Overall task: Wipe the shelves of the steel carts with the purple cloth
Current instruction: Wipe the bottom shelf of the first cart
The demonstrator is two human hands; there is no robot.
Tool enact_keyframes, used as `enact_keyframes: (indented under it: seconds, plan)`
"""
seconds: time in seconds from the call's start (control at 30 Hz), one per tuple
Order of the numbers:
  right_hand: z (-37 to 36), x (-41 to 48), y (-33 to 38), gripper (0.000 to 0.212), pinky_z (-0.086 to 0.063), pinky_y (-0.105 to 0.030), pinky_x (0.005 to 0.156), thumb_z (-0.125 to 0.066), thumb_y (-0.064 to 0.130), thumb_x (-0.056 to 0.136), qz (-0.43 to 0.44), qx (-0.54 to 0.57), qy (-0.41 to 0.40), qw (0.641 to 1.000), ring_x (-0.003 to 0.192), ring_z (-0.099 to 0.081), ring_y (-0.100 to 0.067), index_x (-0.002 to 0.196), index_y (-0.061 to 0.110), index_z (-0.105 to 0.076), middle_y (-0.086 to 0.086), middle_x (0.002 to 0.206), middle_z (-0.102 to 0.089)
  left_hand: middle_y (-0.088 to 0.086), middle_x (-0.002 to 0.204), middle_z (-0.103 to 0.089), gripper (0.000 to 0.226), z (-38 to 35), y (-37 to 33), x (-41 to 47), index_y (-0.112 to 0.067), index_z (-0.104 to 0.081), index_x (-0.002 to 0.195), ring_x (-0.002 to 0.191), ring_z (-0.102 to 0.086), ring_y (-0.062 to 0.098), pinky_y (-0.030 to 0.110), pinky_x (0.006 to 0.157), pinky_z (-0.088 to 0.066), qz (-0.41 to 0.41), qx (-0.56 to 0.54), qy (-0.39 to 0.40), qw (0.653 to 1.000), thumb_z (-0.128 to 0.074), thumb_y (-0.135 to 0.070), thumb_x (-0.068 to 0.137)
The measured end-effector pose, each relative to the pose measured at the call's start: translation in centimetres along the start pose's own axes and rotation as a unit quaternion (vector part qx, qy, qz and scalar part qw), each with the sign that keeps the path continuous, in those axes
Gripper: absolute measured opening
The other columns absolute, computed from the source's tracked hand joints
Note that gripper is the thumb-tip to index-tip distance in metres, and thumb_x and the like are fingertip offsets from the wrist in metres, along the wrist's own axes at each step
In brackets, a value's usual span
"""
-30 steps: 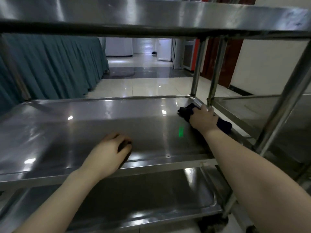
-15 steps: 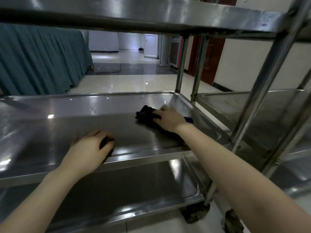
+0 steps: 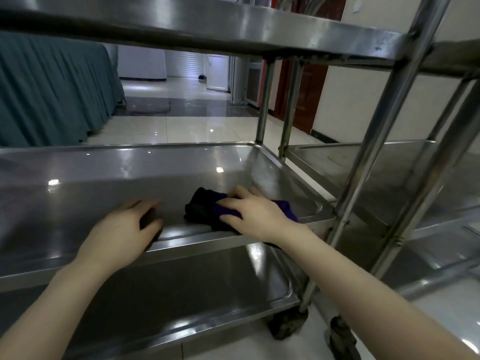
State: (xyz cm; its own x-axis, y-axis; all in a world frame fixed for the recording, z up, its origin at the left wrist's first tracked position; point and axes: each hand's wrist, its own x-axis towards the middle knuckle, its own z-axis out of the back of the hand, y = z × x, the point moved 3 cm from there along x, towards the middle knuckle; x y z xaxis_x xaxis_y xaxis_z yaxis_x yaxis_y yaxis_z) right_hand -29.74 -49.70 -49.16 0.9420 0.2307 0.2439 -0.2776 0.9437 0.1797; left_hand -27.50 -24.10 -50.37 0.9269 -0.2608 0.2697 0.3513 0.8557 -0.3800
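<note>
The purple cloth [image 3: 207,209] is seen bunched on the middle shelf [image 3: 104,178] of the steel cart, low and right of centre in the frame, just inside the shelf's front lip and near its right front corner. It is covered and gripped by the right hand [image 3: 255,216], whose fingers and thumb are bent around the bunch. A purple tail of the cloth is left showing to the right of the wrist.

The left hand [image 3: 122,235] is laid over the front lip to the left of the cloth, apart from it. Its fingers are bent with the tips on the steel, and nothing is enclosed by them.

The middle shelf is bounded by a raised rim on all visible sides. Bare steel is left open from the cloth to the far rim and across to the left edge of the frame. Headroom is limited by the top shelf [image 3: 233,24], which crosses the upper frame. The lower shelf [image 3: 181,294] is seen beneath the forearms, with casters [image 3: 287,323] at its right corner.

A second cart [image 3: 363,162] is stood just beside the first at the right, post against post. Glossy floor tiles [image 3: 181,128] are shown beyond, with a teal drape [image 3: 52,87] at upper left.

A small wall plate [image 3: 357,7] at upper right is too small to be read.
</note>
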Motion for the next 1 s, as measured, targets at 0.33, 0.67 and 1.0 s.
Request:
enact_keyframes:
  seconds: [0.33,0.67,1.0]
  plan:
    - [2.4,-1.7,-8.4,0.037,-0.040,-0.045,0.094,-0.039,0.042,0.099,-0.271,-0.102,-0.022,0.957,0.125,-0.037,-0.035,0.133,0.033,-0.049,-0.008,0.139,-0.041,-0.006,0.120,-0.059,0.034,0.0,0.1,-0.1,-0.032,-0.062,0.122,0.102,-0.058,0.023,0.040,0.085,-0.050,-0.005,-0.025,-0.016,1.000,-0.052,-0.041,0.091]
    - [-2.7,-2.3,10.3,0.030,-0.039,-0.039,0.072,-0.050,0.040,0.093,-0.011,-0.091,-0.187,0.978,0.095,-0.049,-0.030,0.116,0.028,-0.063,-0.001,0.108,-0.059,0.009,0.103,-0.069,0.025,0.2,1.2,0.2,-0.024,-0.068,0.109,0.092,-0.061,0.032,0.035,0.074,-0.048,-0.010,-0.053,-0.047,0.997,-0.049,-0.020,0.093]
    - [2.0,-8.0,-6.1,0.040,-0.041,-0.048,0.092,-0.039,0.043,0.097,-0.289,-0.124,-0.182,0.932,0.115,-0.044,-0.033,0.131,0.026,-0.053,-0.005,0.129,-0.055,0.001,0.113,-0.068,0.029,2.2,2.6,-4.9,-0.020,-0.069,0.114,0.102,-0.062,0.026,0.039,0.082,-0.049,-0.086,0.024,-0.118,0.989,-0.046,-0.027,0.097]
